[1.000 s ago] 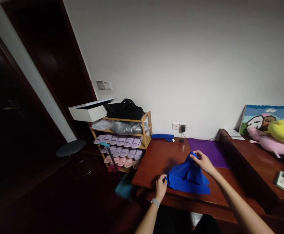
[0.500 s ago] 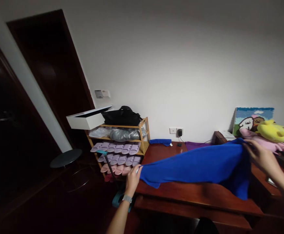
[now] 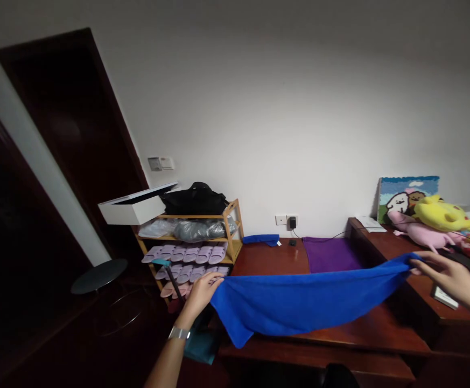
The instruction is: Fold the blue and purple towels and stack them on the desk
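A blue towel is stretched between my two hands above the dark red wooden table. My left hand, with a watch on its wrist, pinches the towel's left corner. At the opposite end, my right hand grips the other corner between thumb and fingers. The cloth sags in the middle, and its lower left corner hangs free. Behind it, a purple cloth lies flat on the table, partly hidden by the towel. A small folded blue cloth rests at the table's back left, against the wall.
Left of the table stands a wooden rack with several slippers, a black bag and a white box. Plush toys and a dog picture sit on the raised right surface. A round stool is further left.
The towel has gone from bunched and slanting to spread wider, its top edge nearly level. My left hand moved left and my right hand lowered. More of the purple cloth shows.
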Motion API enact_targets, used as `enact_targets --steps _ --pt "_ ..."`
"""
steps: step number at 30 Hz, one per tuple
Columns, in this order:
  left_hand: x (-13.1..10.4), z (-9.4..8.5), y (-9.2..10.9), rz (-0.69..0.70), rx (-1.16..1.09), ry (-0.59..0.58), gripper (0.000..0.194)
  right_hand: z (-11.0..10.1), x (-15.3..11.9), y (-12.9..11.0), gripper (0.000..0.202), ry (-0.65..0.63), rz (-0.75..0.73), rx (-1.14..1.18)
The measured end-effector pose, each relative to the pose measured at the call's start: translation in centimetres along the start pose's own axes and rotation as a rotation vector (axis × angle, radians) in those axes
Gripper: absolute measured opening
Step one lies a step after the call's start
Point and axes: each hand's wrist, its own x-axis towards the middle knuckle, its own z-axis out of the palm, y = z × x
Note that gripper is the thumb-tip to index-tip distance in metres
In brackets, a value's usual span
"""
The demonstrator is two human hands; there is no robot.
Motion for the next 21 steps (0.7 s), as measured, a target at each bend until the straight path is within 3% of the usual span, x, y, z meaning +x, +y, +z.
enact_targets --steps 4,8,11,13,16,18,21 --pt "5.5 0.4 -0.2 0.034 0.058 0.001 0.019 3.7 2.0 -0.6 0.065 -0.165 0.166 0.232" --pt "11.3 -0.2 0.6 0.051 0.083 0.125 0.018 7.0 5.3 -1.8 0.056 -0.077 0.203 0.382" --pt "12.6 -1.7 1.2 0.064 0.099 0.236 0.021 7.7 6.5 -2.6 0.047 0.033 0.209 0.458" --pt "11.5 -2.4 0.9 0.075 0.106 0.284 0.022 7.5 6.0 -2.5 0.042 0.073 0.189 0.492" --pt "7.3 -1.7 -1.0 0.099 0.128 0.318 0.022 7.2 3.3 -1.0 0.04 0.066 0.166 0.439" --pt "3.7 0.2 -3.1 0.104 0.141 0.299 0.021 7.7 0.3 1.0 0.042 0.042 0.162 0.349" --pt "-2.2 4.8 -6.4 0.077 0.15 0.215 0.022 9.9 -5.3 5.2 0.047 -0.037 0.191 0.2"
